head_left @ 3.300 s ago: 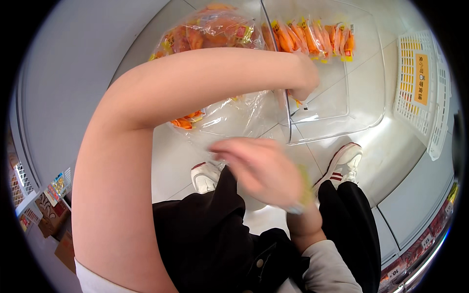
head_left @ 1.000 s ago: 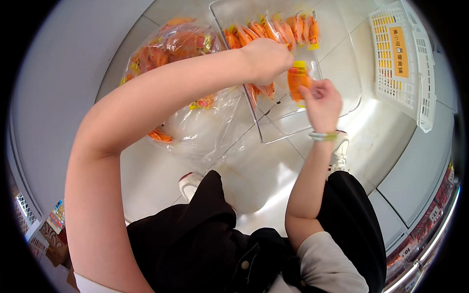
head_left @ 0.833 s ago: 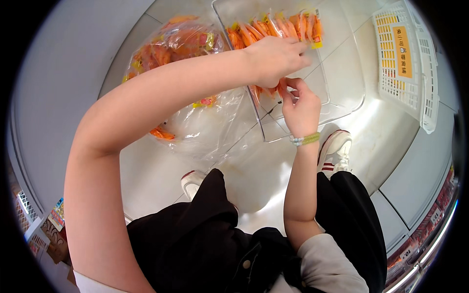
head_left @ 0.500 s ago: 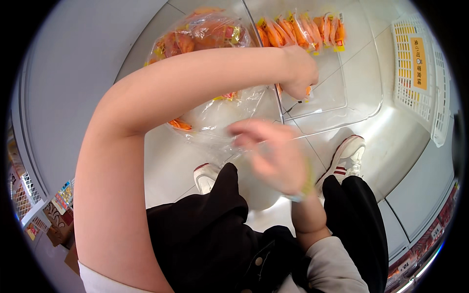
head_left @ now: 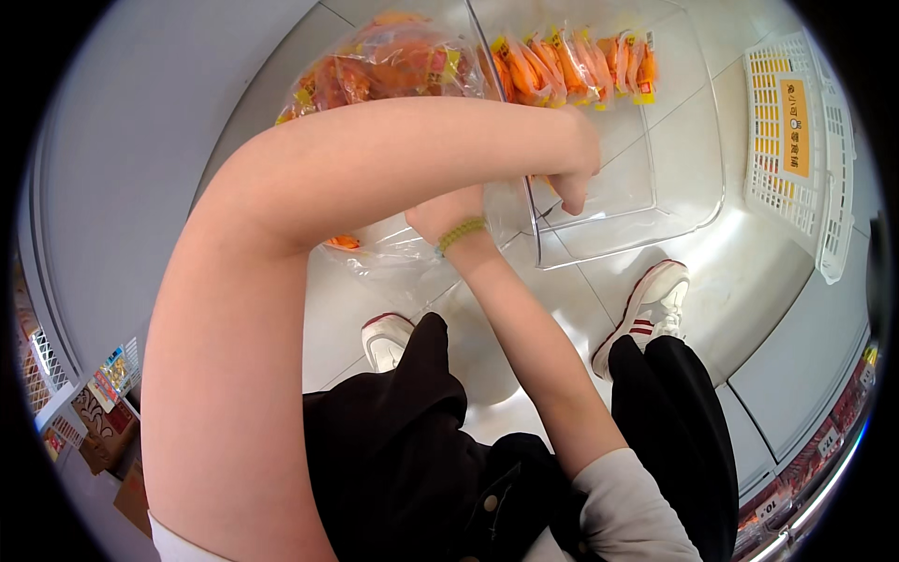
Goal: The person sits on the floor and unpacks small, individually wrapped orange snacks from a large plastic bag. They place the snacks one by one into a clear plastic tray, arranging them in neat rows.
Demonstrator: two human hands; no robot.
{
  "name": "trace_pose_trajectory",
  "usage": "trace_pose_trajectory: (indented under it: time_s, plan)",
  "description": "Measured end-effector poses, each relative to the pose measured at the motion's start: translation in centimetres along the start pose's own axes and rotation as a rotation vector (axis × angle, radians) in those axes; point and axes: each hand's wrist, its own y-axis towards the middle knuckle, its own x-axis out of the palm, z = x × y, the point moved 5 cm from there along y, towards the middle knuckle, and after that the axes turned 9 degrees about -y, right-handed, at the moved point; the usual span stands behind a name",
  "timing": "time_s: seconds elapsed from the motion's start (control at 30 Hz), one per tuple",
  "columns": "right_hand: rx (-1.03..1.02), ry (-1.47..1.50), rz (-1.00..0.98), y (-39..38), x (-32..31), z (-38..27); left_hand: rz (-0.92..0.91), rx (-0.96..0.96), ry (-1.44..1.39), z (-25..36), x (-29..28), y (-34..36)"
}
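Observation:
My left arm reaches across to the right, and my left hand (head_left: 573, 155) is over the left part of a clear plastic bin (head_left: 646, 229). Its fingers are curled downward; what they hold, if anything, is hidden. A row of orange snack packets (head_left: 581, 66) stands along the bin's far side. A bit of orange shows under the hand beside the bin wall. My right hand (head_left: 449, 211), with a green beaded bracelet at the wrist, reaches beneath my left forearm over a large clear bag (head_left: 403, 75) of similar packets. Its fingers are hidden by that forearm.
A white slotted basket (head_left: 829, 225) with an orange label stands at the right. A loose orange packet (head_left: 344, 242) lies in the near part of the bag. My white shoes (head_left: 646, 309) are on the tiled floor close to the bin. Grey cabinet fronts (head_left: 796, 365) flank both sides.
My right hand has moved left and away from me, from in front of the bin to under my left forearm. My left hand has shifted slightly nearer, its fingers pointing down.

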Motion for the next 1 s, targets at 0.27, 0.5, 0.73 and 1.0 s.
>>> trace_pose_trajectory:
  time_s: [0.27,0.5,0.73,1.0]
  plan:
    - [-0.142,-0.107,-0.088,-1.2,-1.1,0.0,0.004,0.046,0.121,0.4,0.0,1.2]
    - [-0.085,0.534,-0.689,-7.0,-12.6,-2.4,0.024,-0.024,0.054,-0.6,0.8,0.6]
    - [0.466,0.392,0.376,-4.1,-27.9,11.9,-0.026,0.042,0.040,0.6,-0.4,0.6]
    - [0.354,-0.124,-0.011,-3.0,-15.7,18.0,0.134,0.063,0.232,0.4,0.5,-1.1]
